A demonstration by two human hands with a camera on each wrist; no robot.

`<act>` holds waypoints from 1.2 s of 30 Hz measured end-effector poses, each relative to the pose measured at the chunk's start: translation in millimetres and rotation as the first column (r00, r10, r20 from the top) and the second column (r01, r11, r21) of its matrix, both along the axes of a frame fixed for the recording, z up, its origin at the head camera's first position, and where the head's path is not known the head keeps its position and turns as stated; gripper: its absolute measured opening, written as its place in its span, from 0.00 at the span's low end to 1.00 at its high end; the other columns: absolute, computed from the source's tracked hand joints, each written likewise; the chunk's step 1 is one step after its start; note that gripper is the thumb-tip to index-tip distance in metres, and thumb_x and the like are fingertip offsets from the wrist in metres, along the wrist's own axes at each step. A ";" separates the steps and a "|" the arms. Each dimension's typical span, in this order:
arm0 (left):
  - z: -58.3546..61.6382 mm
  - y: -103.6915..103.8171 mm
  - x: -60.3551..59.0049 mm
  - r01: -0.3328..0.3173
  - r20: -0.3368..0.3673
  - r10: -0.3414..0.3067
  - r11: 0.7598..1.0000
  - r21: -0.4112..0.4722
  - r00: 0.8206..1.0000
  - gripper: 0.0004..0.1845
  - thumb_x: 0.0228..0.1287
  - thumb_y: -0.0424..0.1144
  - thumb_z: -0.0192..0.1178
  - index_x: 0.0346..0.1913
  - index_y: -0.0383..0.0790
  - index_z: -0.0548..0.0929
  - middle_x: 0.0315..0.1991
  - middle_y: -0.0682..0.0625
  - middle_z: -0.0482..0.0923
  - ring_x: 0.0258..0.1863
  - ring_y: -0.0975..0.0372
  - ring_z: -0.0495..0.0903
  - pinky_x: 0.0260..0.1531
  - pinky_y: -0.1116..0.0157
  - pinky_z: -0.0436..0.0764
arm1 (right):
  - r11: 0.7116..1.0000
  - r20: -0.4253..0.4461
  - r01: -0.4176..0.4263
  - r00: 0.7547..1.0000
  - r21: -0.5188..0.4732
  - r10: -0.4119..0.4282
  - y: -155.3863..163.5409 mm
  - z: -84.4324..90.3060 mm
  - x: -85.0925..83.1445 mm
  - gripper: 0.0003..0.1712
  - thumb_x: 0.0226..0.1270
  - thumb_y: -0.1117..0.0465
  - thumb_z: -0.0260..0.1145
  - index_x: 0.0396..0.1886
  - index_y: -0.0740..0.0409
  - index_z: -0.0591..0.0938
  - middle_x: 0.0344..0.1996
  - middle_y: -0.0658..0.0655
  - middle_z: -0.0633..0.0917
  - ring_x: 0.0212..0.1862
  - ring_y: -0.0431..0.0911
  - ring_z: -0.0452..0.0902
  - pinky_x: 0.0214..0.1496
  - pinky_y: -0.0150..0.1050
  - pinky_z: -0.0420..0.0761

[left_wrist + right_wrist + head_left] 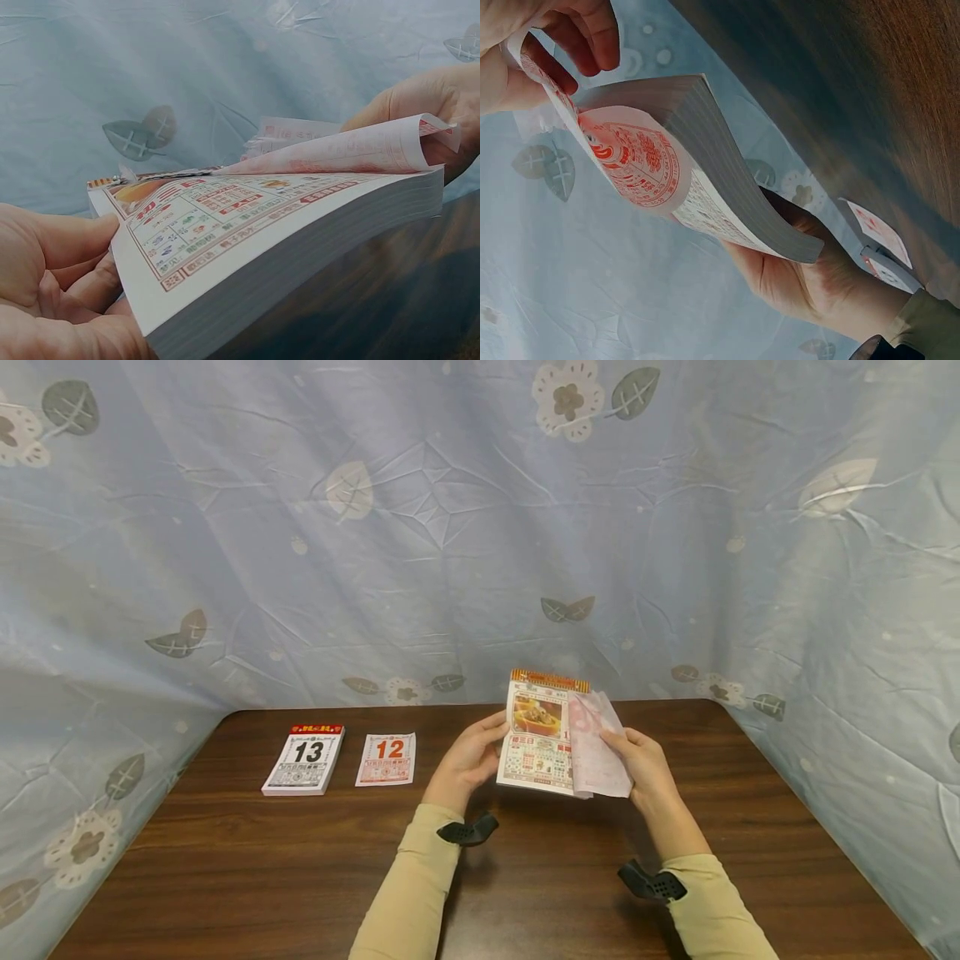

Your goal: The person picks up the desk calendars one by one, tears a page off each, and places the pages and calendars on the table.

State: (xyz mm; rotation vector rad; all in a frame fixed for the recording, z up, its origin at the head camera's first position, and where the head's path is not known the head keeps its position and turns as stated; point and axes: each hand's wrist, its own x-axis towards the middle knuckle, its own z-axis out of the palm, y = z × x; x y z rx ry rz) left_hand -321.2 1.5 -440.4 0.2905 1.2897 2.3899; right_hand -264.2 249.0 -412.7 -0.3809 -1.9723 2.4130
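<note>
A thick tear-off calendar with a red and gold header is held up above the table, tilted, its top page showing a food picture. My left hand grips its left edge, thumb on the front and fingers beneath, as the left wrist view shows. At the calendar's right side my right hand pinches a thin page with red print. That page is folded back across the right part of the calendar; in the left wrist view the lifted page curls along the pad's upper side. Whether its top is still attached is unclear.
On the left of the brown wooden table lies a smaller calendar pad showing 13. Beside it is a loose sheet with a red 12. A patterned light-blue cloth hangs behind the table and along its sides.
</note>
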 end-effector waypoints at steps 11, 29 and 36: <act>-1.2 1.6 1.0 -0.022 0.023 0.022 1.000 0.019 0.999 0.24 0.76 0.29 0.43 0.72 0.30 0.61 0.41 0.52 0.84 0.39 0.62 0.84 0.41 0.64 0.81 | 1.000 0.002 0.016 1.000 -0.011 -0.016 0.6 3.0 1.5 0.08 0.69 0.61 0.64 0.27 0.51 0.80 0.20 0.44 0.82 0.24 0.37 0.80 0.27 0.30 0.81; -0.6 3.7 0.3 -0.042 0.031 0.041 0.998 0.040 0.999 0.25 0.76 0.29 0.41 0.73 0.31 0.60 0.41 0.53 0.83 0.38 0.63 0.84 0.41 0.64 0.81 | 0.996 -0.022 0.019 1.000 -0.089 -0.021 -0.3 2.0 0.5 0.07 0.71 0.62 0.61 0.30 0.55 0.77 0.23 0.46 0.80 0.26 0.37 0.80 0.28 0.29 0.81; -0.3 3.2 -0.5 -0.072 0.043 0.070 0.996 0.046 0.997 0.24 0.75 0.29 0.42 0.72 0.31 0.61 0.41 0.52 0.83 0.39 0.63 0.84 0.41 0.64 0.81 | 0.995 -0.029 0.022 0.999 -0.099 -0.025 -1.9 2.1 -0.1 0.06 0.72 0.62 0.60 0.33 0.56 0.76 0.24 0.46 0.79 0.26 0.36 0.80 0.29 0.29 0.82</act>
